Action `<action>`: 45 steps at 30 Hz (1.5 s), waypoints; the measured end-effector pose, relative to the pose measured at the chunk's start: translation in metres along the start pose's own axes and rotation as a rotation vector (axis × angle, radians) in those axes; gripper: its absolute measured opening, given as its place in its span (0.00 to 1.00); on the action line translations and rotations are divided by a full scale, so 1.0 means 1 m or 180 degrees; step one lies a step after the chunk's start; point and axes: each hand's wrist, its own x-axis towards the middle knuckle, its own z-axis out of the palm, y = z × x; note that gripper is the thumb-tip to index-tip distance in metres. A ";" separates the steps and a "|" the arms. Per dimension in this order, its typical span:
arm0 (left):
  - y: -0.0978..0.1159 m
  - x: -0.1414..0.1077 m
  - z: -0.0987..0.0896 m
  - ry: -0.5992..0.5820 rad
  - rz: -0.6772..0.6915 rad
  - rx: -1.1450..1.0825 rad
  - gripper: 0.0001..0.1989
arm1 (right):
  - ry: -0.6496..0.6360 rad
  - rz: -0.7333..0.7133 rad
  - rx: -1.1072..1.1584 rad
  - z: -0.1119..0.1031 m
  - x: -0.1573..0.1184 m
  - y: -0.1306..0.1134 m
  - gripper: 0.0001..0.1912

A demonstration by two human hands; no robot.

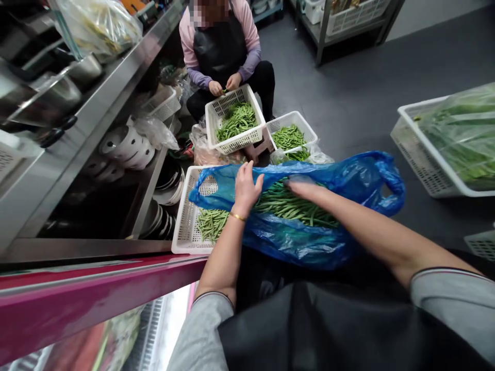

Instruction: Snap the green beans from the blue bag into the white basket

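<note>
One white basket (pixel 187 226) with green beans (pixel 212 225) stands left of the blue bag (pixel 294 245). The left hand (pixel 247 186) is at the bag's far side, thumb apart from fingers. Long beans (pixel 296 208) lie inside the bag; the blurred right hand (pixel 305 188) is among them, and I cannot tell whether it grips any.

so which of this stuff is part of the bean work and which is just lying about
Likely part of it:
blue plastic bag
green beans inside it
white basket at left, holding more beans
co-worker's basket of beans

Seemingly lying about:
crate of greens, right
metal pans, left counter
clear bag, left counter
</note>
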 end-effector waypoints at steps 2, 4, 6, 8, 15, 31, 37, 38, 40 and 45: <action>0.014 -0.028 -0.019 0.0165 0.0103 -0.0665 0.21 | 0.0458 -0.0149 0.0415 -0.011 -0.018 0.004 0.16; 0.029 -0.059 -0.029 0.0048 -0.0106 -0.1433 0.17 | 0.1231 -0.0361 0.1290 -0.028 -0.042 0.005 0.15; 0.042 -0.089 -0.028 -0.0265 -0.0511 -0.2159 0.16 | 0.1759 -0.0362 0.2421 -0.046 -0.064 0.007 0.13; 0.053 -0.113 -0.020 -0.0643 -0.0952 -0.2744 0.15 | 0.1909 -0.0040 0.3465 -0.061 -0.079 0.010 0.12; 0.088 -0.161 0.005 -0.1688 -0.1945 -0.3981 0.21 | 0.2386 0.0677 0.5397 -0.053 -0.128 0.016 0.09; 0.107 -0.181 -0.017 -0.1850 -0.2192 -0.4909 0.18 | 0.2219 0.1049 0.5365 -0.009 -0.217 0.002 0.12; 0.102 -0.192 -0.020 -0.2214 -0.1976 -0.4715 0.23 | 0.2241 0.1042 0.5225 -0.001 -0.229 0.006 0.14; 0.099 -0.194 -0.020 -0.2284 -0.1874 -0.4448 0.23 | 0.2052 0.0972 0.5022 0.003 -0.232 0.011 0.15; 0.092 -0.194 -0.019 -0.2165 -0.1561 -0.3575 0.21 | 0.1354 0.0698 0.4114 0.014 -0.239 0.022 0.16; 0.081 -0.177 -0.006 -0.0999 -0.0011 -0.0733 0.14 | 0.0680 0.0261 0.1776 0.029 -0.229 0.036 0.12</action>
